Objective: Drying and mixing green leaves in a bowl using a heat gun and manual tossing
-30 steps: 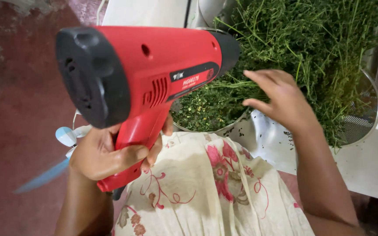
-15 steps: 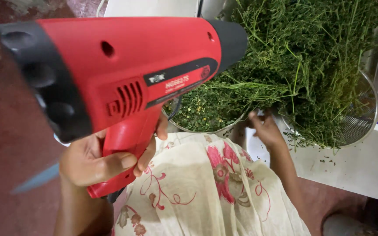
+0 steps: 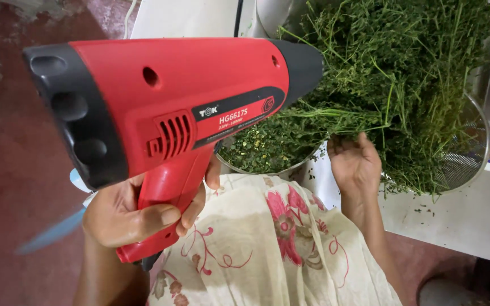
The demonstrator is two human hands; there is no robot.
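- The left hand (image 3: 134,218) is clamped around the grip of a red heat gun (image 3: 171,107); the black nozzle is pointed at the green herbs (image 3: 404,85).
- The right hand (image 3: 355,161) is held open, palm up, fingers apart, under the hanging stems, touching them.
- The herbs are heaped in a wire mesh strainer (image 3: 469,153) and a metal bowl (image 3: 267,167) on a white table (image 3: 472,215).
- A floral cloth (image 3: 267,249) is seen across the lap, below both hands.

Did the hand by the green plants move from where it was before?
Yes. The right hand has dropped from up against the green herbs to below them, palm up at the steel bowl rim.
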